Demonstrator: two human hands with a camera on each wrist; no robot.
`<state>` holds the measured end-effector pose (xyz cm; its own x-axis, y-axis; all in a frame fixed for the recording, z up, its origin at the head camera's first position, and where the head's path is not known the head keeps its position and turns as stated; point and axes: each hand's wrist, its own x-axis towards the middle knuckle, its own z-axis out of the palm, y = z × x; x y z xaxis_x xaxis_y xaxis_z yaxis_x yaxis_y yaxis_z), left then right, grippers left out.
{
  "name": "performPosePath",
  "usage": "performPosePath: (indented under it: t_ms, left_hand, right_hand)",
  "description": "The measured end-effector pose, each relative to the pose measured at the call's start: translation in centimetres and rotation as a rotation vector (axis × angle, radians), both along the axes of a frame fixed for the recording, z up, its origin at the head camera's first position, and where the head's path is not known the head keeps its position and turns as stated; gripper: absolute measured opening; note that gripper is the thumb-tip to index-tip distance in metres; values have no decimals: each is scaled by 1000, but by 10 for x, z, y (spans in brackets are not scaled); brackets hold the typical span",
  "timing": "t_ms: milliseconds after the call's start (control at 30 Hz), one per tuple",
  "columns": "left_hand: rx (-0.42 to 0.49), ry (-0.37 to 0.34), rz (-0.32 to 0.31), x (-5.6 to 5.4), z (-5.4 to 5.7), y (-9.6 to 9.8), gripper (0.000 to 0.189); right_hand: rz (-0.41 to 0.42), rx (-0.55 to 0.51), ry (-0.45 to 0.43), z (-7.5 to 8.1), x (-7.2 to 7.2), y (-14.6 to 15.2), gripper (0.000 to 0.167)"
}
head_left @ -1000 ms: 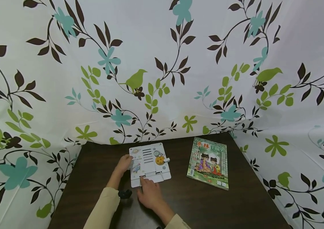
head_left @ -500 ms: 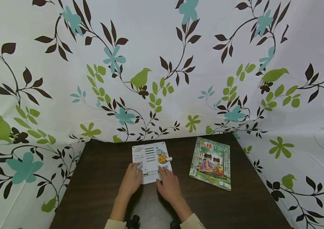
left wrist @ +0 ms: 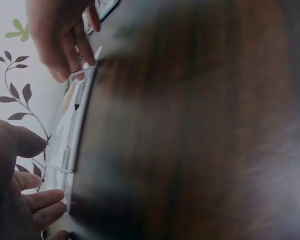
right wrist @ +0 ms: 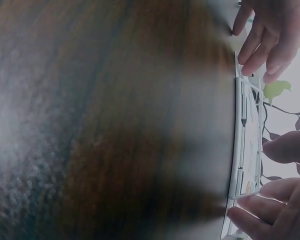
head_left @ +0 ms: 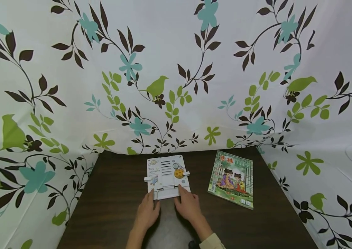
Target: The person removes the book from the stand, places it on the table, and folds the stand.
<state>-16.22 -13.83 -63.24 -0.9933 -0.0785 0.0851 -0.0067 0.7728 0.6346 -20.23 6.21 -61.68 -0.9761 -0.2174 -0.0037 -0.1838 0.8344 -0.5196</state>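
A white book stand (head_left: 167, 170) printed with "Tiny universe", a planet and an astronaut lies folded flat on the dark table. Small white tabs stick out from its left and right sides. My left hand (head_left: 146, 211) is at its front left corner, fingertips right at the edge. At the front right corner, the fingers of my right hand (head_left: 189, 206) touch the front strip. Seen from the right wrist, a thin white bracket (right wrist: 261, 135) stands up along the stand's front, with my right fingertips by one end. Both hands have relaxed fingers, thumbs apart from them.
To the right of the stand lies a magazine (head_left: 230, 180) with a green illustrated cover. A white cloth (head_left: 191, 114) with leaves, flowers and birds hangs behind the table (head_left: 113, 207) and along both sides.
My left hand has come from the stand's left side to its front left corner, uncovering the left tab. My right hand has shifted right along the front edge. The head view has shifted slightly.
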Motion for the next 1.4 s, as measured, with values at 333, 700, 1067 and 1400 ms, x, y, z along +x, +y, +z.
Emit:
performPosePath:
  t_ms: [333,700,1067,1400]
  left_hand:
    - [-71,-78,-61,19,-13,12,65]
    - [-88,-75,-54,26,-18,15,72]
    - [-111,0,-12,28,-19,13,72]
    - [-155,39,2,26,-19,16,71]
  right_hand:
    - [1,26,-24,-7,10,12,64]
    - [25,15,-55,-12,21,19,69]
    - [-1,-12,-48,-11,20,14,66]
    - [-36,31,-3,-7,15,10,61]
